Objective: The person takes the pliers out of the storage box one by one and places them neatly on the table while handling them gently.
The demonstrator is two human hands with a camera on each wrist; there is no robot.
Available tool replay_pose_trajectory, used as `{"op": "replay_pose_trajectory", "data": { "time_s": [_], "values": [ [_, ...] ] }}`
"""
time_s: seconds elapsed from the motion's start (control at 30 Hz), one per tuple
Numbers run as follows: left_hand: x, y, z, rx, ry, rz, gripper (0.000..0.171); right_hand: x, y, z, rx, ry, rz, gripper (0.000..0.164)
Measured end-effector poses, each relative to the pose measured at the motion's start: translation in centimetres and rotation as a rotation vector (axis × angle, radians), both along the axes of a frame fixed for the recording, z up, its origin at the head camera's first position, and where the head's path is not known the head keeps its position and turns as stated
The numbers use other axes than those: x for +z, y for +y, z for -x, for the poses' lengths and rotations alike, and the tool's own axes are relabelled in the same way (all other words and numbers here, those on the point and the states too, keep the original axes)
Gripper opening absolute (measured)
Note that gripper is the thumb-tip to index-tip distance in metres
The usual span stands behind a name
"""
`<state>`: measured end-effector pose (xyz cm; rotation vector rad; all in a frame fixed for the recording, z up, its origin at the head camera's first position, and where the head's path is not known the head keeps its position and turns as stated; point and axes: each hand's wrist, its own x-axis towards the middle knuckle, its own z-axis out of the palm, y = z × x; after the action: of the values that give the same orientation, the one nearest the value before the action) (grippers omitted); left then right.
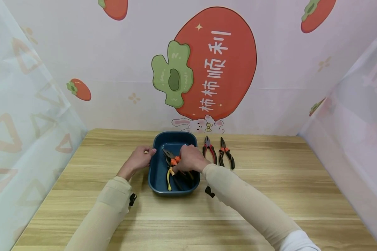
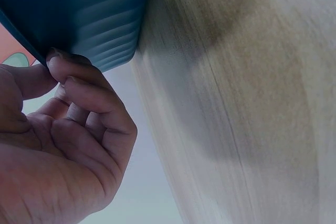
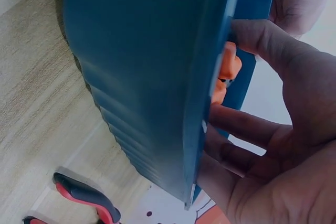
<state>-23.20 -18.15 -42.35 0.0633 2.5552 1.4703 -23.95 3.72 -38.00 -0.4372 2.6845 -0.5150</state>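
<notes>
A person works at a wood-grain counter (image 1: 270,195), the left hand (image 1: 139,161) pinching the left rim of a blue tray (image 1: 158,174) between thumb and fingers. The right hand (image 1: 191,159) reaches inside the tray, its digits spread on either side of the orange grips of a pair of orange-handled pliers (image 1: 175,161); the tray wall hides the fingertips, so whether they grip the tool cannot be told. Yellow-handled pliers (image 1: 169,187) lie in the tray just beside the orange ones. On the counter, near the tray's right side, rest 2 more tools, side by side with jaws pointing away from the person: red-and-black pliers (image 1: 207,142) and orange-and-black pliers (image 1: 225,150). Behind stands a pale backdrop (image 1: 279,104) printed with a large red persimmon (image 1: 235,69).
</notes>
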Motion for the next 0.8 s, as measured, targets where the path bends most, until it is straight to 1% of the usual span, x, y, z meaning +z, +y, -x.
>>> {"op": "replay_pose_trajectory", "data": {
  "time_s": [0.23,0.5,0.63,0.8],
  "values": [
    [0.2,0.1,-0.1,0.003,-0.004,-0.002,0.036,0.2,0.5,-0.3,-0.002,0.122,-0.001,0.037],
    [0.2,0.1,0.0,0.009,-0.008,0.003,0.036,0.9,1.1,-1.0,-0.003,0.219,0.054,0.031],
    [0.1,0.1,0.0,0.012,-0.015,0.0,0.036,1.2,1.6,-1.3,-0.003,0.243,0.056,0.033],
    [0.1,0.0,-0.1,0.01,-0.015,-0.002,0.036,1.7,2.4,-1.5,-0.03,0.263,0.064,0.039]
  ]
}}
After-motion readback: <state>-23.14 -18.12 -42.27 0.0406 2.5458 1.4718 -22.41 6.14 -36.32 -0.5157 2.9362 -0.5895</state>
